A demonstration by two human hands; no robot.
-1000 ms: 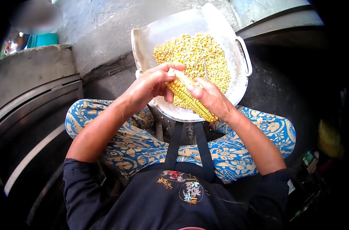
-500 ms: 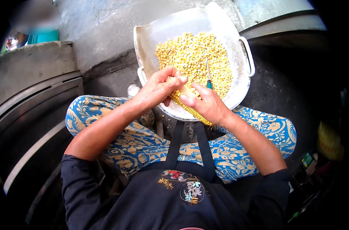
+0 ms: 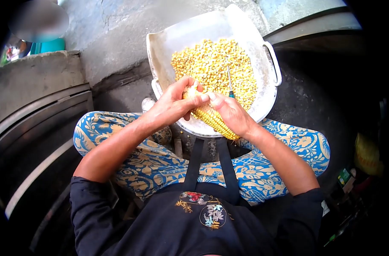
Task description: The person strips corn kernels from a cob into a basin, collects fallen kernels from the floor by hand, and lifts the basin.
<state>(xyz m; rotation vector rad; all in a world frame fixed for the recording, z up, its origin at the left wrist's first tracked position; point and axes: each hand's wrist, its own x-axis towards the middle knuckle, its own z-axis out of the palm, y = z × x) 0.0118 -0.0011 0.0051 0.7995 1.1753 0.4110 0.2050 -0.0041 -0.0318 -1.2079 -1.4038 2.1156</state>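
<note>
At the upper left of the view there is a teal container [image 3: 52, 45], standing behind a low concrete wall [image 3: 40, 68], and beside it some small things are too blurred to tell. Below this wall run grey bands [image 3: 40, 104], and lower down one long pale strip [image 3: 40, 173] goes slantwise. The rough grey-blue concrete surface [image 3: 117, 25] is at the top. In the dark part on the right are a yellow bag-like thing [image 3: 367, 155], a small green packet [image 3: 343, 176] near it, and, lower, a thin bright green object [image 3: 333, 238]
</note>
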